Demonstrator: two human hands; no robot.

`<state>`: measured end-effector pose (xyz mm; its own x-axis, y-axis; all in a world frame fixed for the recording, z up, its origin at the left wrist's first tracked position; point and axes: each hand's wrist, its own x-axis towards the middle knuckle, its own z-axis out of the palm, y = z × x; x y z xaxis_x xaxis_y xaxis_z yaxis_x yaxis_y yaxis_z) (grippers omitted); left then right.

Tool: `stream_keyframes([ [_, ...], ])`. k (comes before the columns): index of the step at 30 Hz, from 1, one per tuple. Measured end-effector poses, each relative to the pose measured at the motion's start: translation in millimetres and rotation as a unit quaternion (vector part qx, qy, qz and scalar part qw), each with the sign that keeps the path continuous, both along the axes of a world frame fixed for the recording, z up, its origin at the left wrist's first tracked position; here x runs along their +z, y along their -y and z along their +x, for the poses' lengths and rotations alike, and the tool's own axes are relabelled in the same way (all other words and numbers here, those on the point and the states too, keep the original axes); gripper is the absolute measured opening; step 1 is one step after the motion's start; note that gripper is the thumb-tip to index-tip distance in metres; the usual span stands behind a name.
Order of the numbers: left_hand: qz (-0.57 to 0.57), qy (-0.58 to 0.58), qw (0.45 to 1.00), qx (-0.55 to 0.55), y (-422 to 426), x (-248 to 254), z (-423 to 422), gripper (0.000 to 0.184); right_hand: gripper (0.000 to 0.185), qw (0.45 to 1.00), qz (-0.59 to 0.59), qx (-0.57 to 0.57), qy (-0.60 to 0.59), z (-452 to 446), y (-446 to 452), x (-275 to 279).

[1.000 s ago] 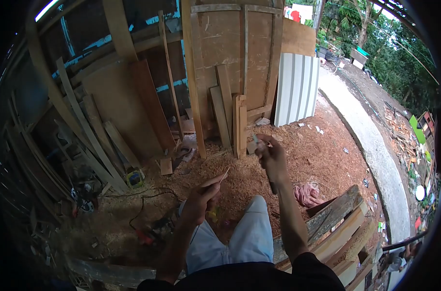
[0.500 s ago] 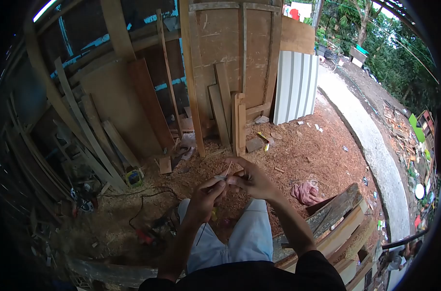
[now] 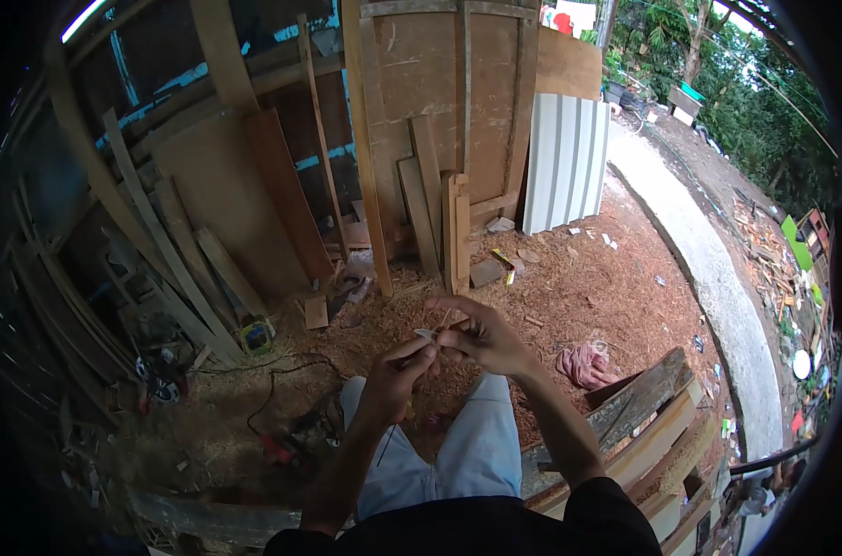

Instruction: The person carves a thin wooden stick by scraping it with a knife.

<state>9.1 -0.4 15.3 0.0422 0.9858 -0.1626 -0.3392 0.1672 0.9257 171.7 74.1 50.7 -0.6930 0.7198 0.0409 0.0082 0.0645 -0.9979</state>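
Note:
My left hand (image 3: 395, 375) is closed, thumb and fingers pinching close to a small pale flat piece (image 3: 424, 333) that pokes out at the fingertips. My right hand (image 3: 484, 341) meets it there, also pinching, with its index finger stretched out above. A thin light strand or sliver (image 3: 444, 318) rises between the right thumb and index finger. What exactly these small pieces are is too small to make out. Below my left wrist a thin dark line (image 3: 385, 447), like a cord, hangs over the trouser leg (image 3: 481, 435). Both hands are held above my knees.
Planks (image 3: 455, 232) lean on the wooden wall ahead, with more boards (image 3: 175, 250) at left. A white corrugated sheet (image 3: 566, 165) stands at right. Stacked timber (image 3: 643, 417) lies by my right arm. Shavings cover the floor (image 3: 615, 287), with a pink cloth (image 3: 585, 366) and a cable (image 3: 272, 385).
The pale piece now shows more broadly at the fingertips, and the thin strand looks shorter and leans more to the right. Both hands stay together in nearly the same place.

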Motion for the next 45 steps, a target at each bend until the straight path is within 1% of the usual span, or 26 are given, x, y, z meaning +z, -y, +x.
stream_keyframes([
  [2,0.0,-0.004,1.0,0.013,-1,5,2,0.031,0.045,0.998,-0.023,-0.048,-0.018,0,1,3],
  [4,0.001,-0.007,0.999,0.032,0,6,4,0.031,0.046,0.999,-0.011,-0.048,-0.02,0,2,-4],
  [6,-0.013,0.028,0.999,0.01,0,5,-2,0.032,0.046,0.999,0.003,-0.045,-0.03,-2,-5,-9],
  [7,-0.015,0.026,0.999,0.011,0,5,-4,0.032,0.046,0.998,0.003,-0.049,-0.04,0,-8,-12],
  [9,-0.017,0.082,0.996,-0.017,-1,3,-7,0.033,0.046,0.997,0.002,-0.053,-0.047,-1,-8,-16],
  [12,-0.044,0.061,0.997,-0.03,-3,-6,-11,0.035,0.047,0.997,0.057,-0.043,-0.017,-8,-2,-21],
  [14,-0.037,0.064,0.997,-0.033,0,-2,-11,0.035,0.046,0.996,-0.005,-0.089,-0.019,-4,-4,-18],
  [15,-0.029,0.069,0.997,-0.035,2,-2,-11,0.035,0.043,0.994,-0.006,-0.103,-0.033,2,-8,-11],
  [16,-0.029,0.071,0.997,-0.034,3,-3,-10,0.035,0.043,0.994,-0.007,-0.101,-0.032,1,-5,-10],
  [18,-0.042,0.028,0.998,-0.024,4,-4,-9,0.035,0.038,0.999,0.014,-0.05,-0.003,-2,-1,-11],
  [19,-0.043,0.028,0.998,-0.025,4,-3,-10,0.035,0.035,0.998,0.044,-0.055,0.004,-4,0,-12],
  [20,-0.037,0.049,0.998,-0.022,5,-1,-10,0.035,0.035,0.997,0.044,-0.057,0.005,-3,-1,-12],
  [22,-0.03,0.073,0.997,-0.02,5,-1,-8,0.035,0.038,0.984,-0.046,-0.165,-0.041,-2,-4,-11],
  [26,-0.032,0.067,0.997,-0.015,1,-5,-11,0.036,0.04,0.991,-0.029,-0.131,-0.016,0,1,-15],
  [27,-0.038,0.063,0.997,-0.02,1,-7,-10,0.037,0.042,0.996,0.031,-0.084,-0.018,-7,6,-17],
  [30,-0.026,0.048,0.998,-0.009,4,-6,-6,0.038,0.047,0.998,-0.006,-0.057,-0.008,-9,9,-10],
  [32,-0.026,0.048,0.998,-0.009,4,-6,-6,0.038,0.047,0.996,-0.025,-0.058,-0.057,-5,2,-12],
  [33,-0.026,0.048,0.998,-0.01,5,-6,-6,0.037,0.047,0.997,-0.025,-0.056,-0.057,-8,4,-12],
  [36,-0.042,0.031,0.999,-0.014,7,-4,-8,0.037,0.047,1.0,0.004,-0.022,0.004,-9,6,-12],
  [38,-0.036,0.025,0.999,-0.019,7,0,-7,0.037,0.047,0.997,-0.011,-0.051,-0.064,-4,-1,-17],
  [39,-0.029,0.02,0.999,-0.021,8,0,-6,0.037,0.047,0.997,-0.013,-0.049,-0.063,-6,2,-16],
  [41,-0.035,0.032,0.999,-0.02,8,0,-8,0.037,0.044,0.999,0.013,-0.029,-0.008,-9,7,-10],
  [42,-0.042,0.044,0.998,-0.022,8,-1,-9,0.037,0.044,0.999,0.013,-0.032,-0.008,-7,1,-12],
  [44,-0.039,0.049,0.998,-0.03,7,-1,-10,0.037,0.047,0.996,-0.006,-0.077,-0.054,0,-10,-19],
  [45,-0.031,0.055,0.997,-0.033,5,-1,-11,0.037,0.047,0.996,-0.006,-0.076,-0.053,-1,-6,-19],
])
